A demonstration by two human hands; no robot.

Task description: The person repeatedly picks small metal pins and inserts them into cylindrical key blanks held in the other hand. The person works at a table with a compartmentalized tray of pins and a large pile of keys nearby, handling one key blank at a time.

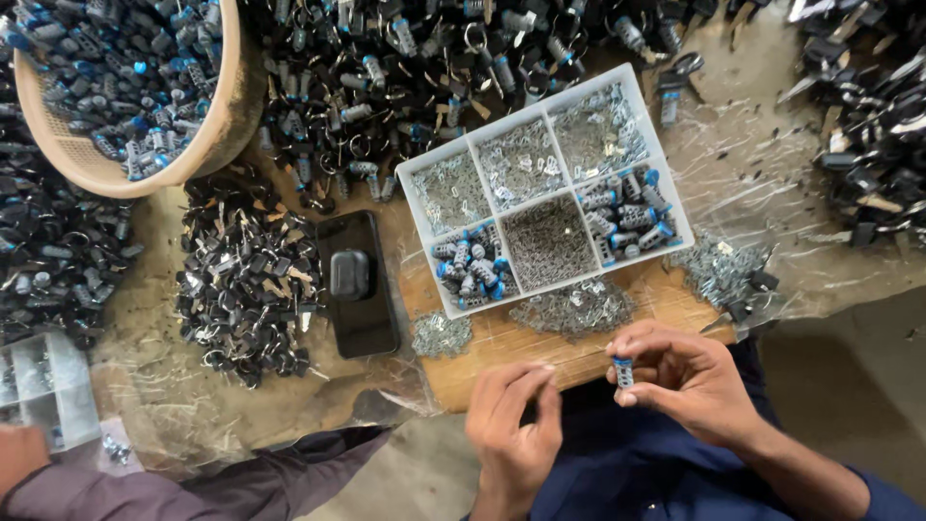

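My right hand (687, 378) pinches a small grey lock cylinder with a blue end (624, 371) between thumb and fingers, just below the wooden board (502, 352). My left hand (514, 426) sits beside it at the board's near edge, fingers curled together; whether it holds a tiny part I cannot tell. A white compartment tray (666, 176) stands on the board just beyond both hands. It holds small metal parts and blue-ended cylinders (471, 270) in separate sections. Loose metal bits (571, 309) lie heaped on the board in front of the tray.
A tan basket (207, 135) of cylinders sits far left. Black keys (246, 289) are piled left of a dark phone (359, 318) with a small black case (349, 275) on it. More black parts (868, 135) lie far right. Another person's sleeve (193, 487) and a clear box (48, 386) are at bottom left.
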